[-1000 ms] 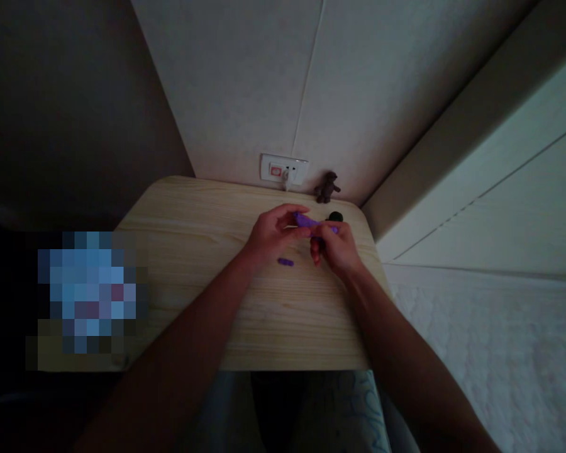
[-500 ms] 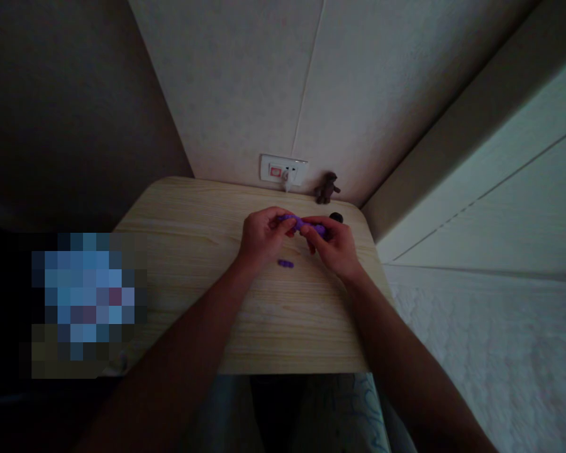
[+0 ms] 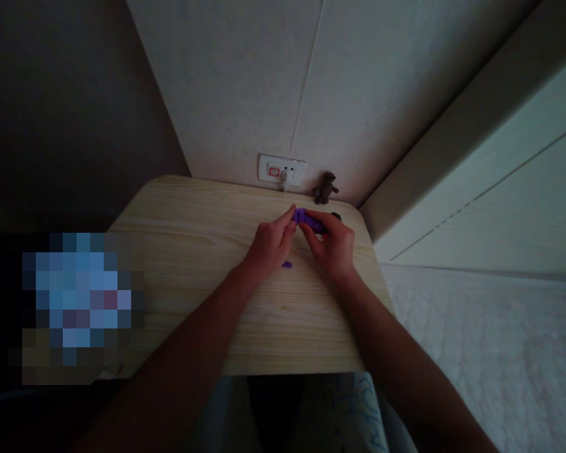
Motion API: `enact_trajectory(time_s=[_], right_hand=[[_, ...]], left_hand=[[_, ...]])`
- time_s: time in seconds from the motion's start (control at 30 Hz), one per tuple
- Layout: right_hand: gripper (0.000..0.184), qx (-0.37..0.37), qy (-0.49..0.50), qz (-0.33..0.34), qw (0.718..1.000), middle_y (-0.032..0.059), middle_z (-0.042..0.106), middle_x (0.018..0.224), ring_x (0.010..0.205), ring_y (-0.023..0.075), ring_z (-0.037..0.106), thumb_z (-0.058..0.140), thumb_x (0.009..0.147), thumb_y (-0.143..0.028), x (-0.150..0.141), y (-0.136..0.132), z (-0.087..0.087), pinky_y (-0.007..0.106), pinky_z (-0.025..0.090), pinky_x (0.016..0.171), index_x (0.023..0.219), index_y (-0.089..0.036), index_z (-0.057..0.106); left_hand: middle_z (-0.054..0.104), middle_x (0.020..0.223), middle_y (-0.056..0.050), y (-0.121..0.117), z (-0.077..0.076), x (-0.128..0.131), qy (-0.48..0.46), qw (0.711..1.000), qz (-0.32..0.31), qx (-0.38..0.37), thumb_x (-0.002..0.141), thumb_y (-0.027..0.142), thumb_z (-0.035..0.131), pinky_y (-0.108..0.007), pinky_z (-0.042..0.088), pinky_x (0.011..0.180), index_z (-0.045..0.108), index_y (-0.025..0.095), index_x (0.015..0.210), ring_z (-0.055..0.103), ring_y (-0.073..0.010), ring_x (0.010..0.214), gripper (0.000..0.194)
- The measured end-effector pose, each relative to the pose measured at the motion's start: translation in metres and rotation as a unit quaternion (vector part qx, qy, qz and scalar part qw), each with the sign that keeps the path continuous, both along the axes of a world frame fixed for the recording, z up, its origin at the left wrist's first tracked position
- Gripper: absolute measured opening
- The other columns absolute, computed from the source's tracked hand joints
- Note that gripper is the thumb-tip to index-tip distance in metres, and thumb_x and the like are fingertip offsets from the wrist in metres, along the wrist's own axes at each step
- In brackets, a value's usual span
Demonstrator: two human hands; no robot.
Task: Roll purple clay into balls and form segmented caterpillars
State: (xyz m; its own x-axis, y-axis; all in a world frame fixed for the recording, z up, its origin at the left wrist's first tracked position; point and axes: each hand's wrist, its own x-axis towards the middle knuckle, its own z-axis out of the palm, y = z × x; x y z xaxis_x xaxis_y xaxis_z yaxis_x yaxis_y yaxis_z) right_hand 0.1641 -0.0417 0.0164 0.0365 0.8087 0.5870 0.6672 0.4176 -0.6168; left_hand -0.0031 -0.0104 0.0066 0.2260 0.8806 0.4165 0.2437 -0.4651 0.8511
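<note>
Pinching a purple piece [image 3: 302, 216] from both sides, the two hands meet over the far right part of the worktop [image 3: 193, 251]. The left hand [image 3: 271, 242] has its thumb and fingertips at the near-left end, while the right hand [image 3: 332, 244] grips the other end, fingers laid along the top and thumb below; its fingers hide part of the piece. Whether the piece touches the wood I cannot tell. Just below the left hand lies a smaller purple bit [image 3: 287, 265], partly covered by that hand. Behind the right hand a dark round object [image 3: 336, 216] peeks out. Farther back, a small brown bear figure [image 3: 325, 187] stands near the wall [image 3: 236, 94], right of a socket plate [image 3: 282, 170] with a plug [image 3: 284, 180] in it. At the right spreads white quilted bedding [image 3: 476, 352]; at the left, a bluish patch [image 3: 80, 289] is pixelated.
</note>
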Motion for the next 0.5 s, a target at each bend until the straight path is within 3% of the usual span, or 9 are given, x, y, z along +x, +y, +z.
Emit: enact_trajectory(time_s=[0.13,0.27,0.5], right_hand=[[0.039,-0.013,0.030,0.013,0.999,0.0118,0.078,0.117,0.103,0.0281,0.074,0.069,0.095,-0.048,0.000,0.002,-0.002,0.045,0.061,0.093,0.126,-0.025,0.068],[0.053,-0.027,0.060,0.059,0.996,0.0135,0.076,0.119,0.108,0.0294,0.073,0.072,0.093,-0.048,0.001,0.002,-0.004,0.047,0.060,0.098,0.137,-0.025,0.053],[0.037,-0.005,0.032,0.091,0.995,0.0139,0.069,0.120,0.107,0.0283,0.068,0.066,0.095,-0.041,0.002,-0.003,0.002,0.046,0.060,0.094,0.126,-0.023,0.060]], left_hand=[[0.082,0.109,-0.010,0.006,-0.002,-0.003,-0.114,0.990,-0.054,-0.062,0.091,0.042,0.074,-0.036,0.061,0.093,0.074,0.020,0.131,0.078,-0.0240,0.096,0.046],[0.080,0.110,-0.009,0.011,-0.002,-0.006,-0.172,0.979,-0.077,-0.076,0.076,0.041,0.089,-0.035,0.062,0.095,0.079,0.018,0.110,0.077,-0.0225,0.099,0.043],[0.076,0.096,-0.004,0.012,0.000,-0.003,-0.185,0.979,-0.048,-0.069,0.076,0.040,0.088,-0.027,0.060,0.081,0.072,0.018,0.094,0.074,-0.0166,0.088,0.032]])
